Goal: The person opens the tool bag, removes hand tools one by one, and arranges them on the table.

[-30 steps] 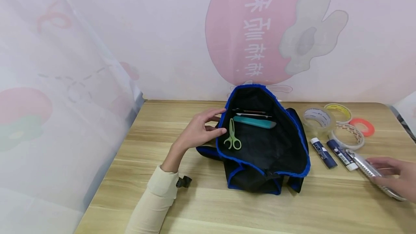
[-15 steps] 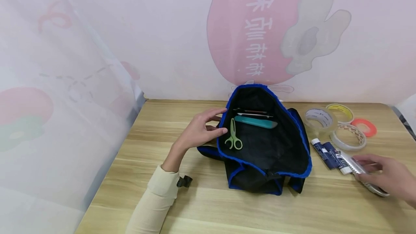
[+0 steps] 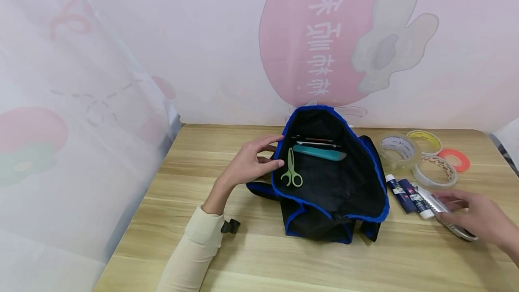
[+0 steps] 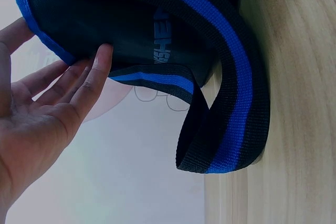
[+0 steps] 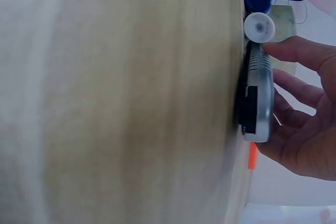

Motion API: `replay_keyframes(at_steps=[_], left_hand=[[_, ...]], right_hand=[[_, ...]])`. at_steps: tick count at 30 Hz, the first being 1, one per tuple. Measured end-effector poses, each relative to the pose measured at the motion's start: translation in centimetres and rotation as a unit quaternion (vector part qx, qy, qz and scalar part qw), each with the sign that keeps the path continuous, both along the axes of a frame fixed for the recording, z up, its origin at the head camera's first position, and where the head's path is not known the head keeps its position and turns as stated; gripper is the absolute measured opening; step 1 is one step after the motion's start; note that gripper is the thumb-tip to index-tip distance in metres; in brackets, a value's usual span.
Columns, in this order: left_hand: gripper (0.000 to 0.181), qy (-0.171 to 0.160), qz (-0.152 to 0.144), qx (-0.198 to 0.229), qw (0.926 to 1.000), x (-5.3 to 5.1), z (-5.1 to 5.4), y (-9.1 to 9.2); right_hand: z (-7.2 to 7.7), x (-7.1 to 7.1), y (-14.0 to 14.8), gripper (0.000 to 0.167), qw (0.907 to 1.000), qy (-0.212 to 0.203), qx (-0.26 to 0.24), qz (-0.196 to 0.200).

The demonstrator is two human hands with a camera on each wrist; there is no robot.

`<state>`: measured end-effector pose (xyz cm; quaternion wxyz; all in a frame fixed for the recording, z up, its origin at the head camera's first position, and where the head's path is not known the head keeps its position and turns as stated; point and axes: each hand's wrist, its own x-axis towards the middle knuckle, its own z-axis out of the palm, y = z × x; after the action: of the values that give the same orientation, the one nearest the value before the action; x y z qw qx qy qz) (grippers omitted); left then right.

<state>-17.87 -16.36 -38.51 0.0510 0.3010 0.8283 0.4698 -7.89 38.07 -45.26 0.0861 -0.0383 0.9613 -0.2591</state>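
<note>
A black bag [image 3: 316, 233] with blue trim stands with its mouth open in the head view. My left hand [image 3: 249, 161] holds its left rim, the thumb lapping over the edge; in the left wrist view the hand [image 4: 47, 103] touches the bag's side beside a looped strap [image 4: 236, 103]. Inside lie green scissors [image 3: 290, 170], a teal cutter [image 3: 320, 152] and slim pen-like items [image 3: 318, 143]. My right hand [image 3: 472, 215] grips a silver utility knife [image 5: 262, 103] lying on the table. The knife's tip end adjoins two dark-blue glue sticks [image 3: 416, 199] [image 3: 401, 193].
Behind the glue sticks are several tape rolls: a clear roll [image 3: 399, 150], a yellow-lined roll [image 3: 425, 141], a white roll [image 3: 435, 171] and an orange-red roll [image 3: 456, 159]. A small black object [image 3: 230, 226] shows beside the left sleeve. A printed curtain [image 3: 219, 57] backs the wooden table [image 3: 243, 265].
My right hand has slid leftward with the utility knife. The glue sticks have shifted closer together, toward the bag. My left hand and the bag have hardly moved.
</note>
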Motion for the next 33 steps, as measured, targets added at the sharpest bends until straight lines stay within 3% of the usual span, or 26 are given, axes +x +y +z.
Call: replay_keyframes(at_steps=[7, 11, 33], left_hand=[[0.064, -0.001, 0.002, -0.001, 1.0, -0.1, 0.2, 0.1], [0.064, -0.001, 0.002, -0.001, 1.0, -0.1, 0.2, 0.1], [0.064, -0.003, 0.001, -0.001, 1.0, 0.0, 0.1, 0.0]], right_hand=[[0.8, 0.0, -0.5, 0.055, 0.9979, 0.058, -0.028, -0.005], [1.8, -0.2, -1.3, 0.054, 0.9975, 0.066, -0.025, -0.008], [7.9, -3.9, -8.0, 0.044, 0.9847, 0.136, -0.095, 0.052]])
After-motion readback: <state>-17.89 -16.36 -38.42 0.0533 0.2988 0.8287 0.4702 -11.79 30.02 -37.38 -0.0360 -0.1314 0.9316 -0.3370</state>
